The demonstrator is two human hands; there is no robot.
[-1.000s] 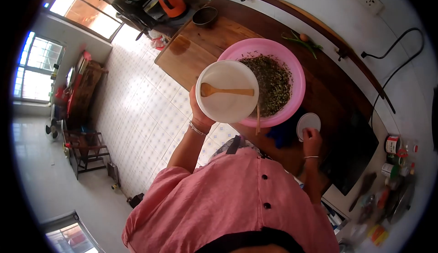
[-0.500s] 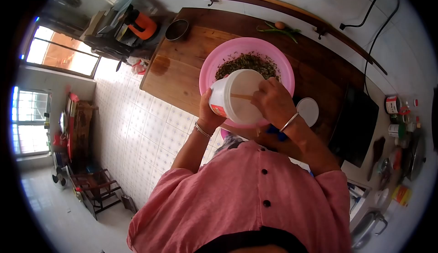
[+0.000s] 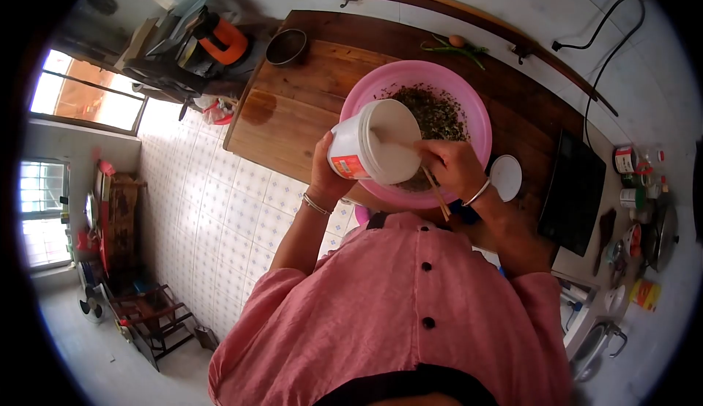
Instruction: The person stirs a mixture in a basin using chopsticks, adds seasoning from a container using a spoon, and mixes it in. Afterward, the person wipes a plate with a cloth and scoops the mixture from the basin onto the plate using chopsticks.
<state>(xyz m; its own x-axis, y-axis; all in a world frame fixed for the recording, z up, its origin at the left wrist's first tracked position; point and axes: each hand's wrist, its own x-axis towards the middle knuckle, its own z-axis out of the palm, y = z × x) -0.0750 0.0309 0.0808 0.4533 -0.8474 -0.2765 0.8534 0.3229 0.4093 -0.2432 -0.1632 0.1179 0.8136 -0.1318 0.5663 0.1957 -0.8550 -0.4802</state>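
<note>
Tub [image 3: 348, 146], white with a red label, tilted with its mouth to the right, held up above the near left part of the basin. Spoon [image 3: 401, 144], pale and blurred, lying partly within the tub's mouth. Left hand [image 3: 329, 177], wrapped around the tub's base and side, with a bracelet at the wrist. Right hand [image 3: 455, 164], at the tub's mouth, fingers closed on the spoon's handle; we cannot make out each finger.

Beneath, we list one pink basin [image 3: 480, 128], wide, containing chopped greens [image 3: 443, 109]; two chopsticks [image 3: 439, 197], slanting over its near rim below the right hand. Just beside the basin, on the right, one round white lid [image 3: 506, 177].

All stand on a wooden table [image 3: 293, 128], where we also count long green peppers [image 3: 458, 50] near the back edge, a dark bowl [image 3: 287, 46] at the far left corner, and a flat black panel [image 3: 575, 194] at the right end. Beyond the table's left end, we record an orange jug [image 3: 228, 43].
</note>
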